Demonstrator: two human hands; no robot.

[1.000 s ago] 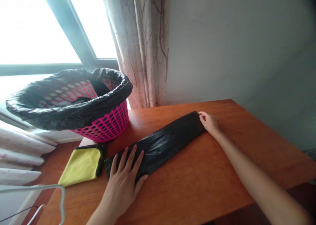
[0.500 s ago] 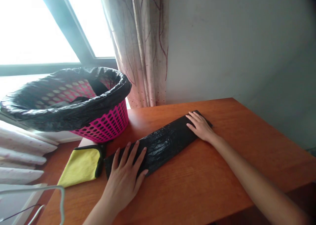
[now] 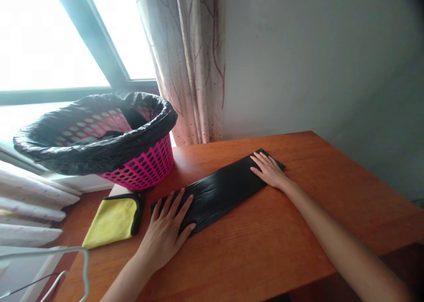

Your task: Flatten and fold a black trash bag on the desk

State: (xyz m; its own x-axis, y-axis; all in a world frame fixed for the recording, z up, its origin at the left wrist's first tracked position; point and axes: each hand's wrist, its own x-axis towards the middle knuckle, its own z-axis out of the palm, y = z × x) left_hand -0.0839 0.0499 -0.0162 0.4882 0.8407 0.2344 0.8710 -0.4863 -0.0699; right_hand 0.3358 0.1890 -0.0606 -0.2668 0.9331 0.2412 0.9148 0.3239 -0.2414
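A black plastic bag (image 3: 220, 188), folded into a long flat strip, lies slantwise on the wooden table (image 3: 265, 235). My left hand (image 3: 167, 231) rests on its near left end, fingers spread and pressed flat. On the far right end lies my right hand (image 3: 268, 168), also flat with its fingers stretched out. Between the two hands the plastic looks fairly smooth, with fine creases and a shine near the left hand. Left of my left hand is a folded yellow cloth (image 3: 112, 220) with a dark edge.
A pink basket (image 3: 145, 165) with holes in its sides stands at the table's back left, lined with a black bag (image 3: 96, 154) folded over its rim. Behind it are a window and a curtain (image 3: 195, 72). A white cable (image 3: 86, 266) runs at the lower left.
The plastic between my hands has become smoother and less wrinkled. My left hand has shifted very slightly on the strip; my right hand stays about where it was.
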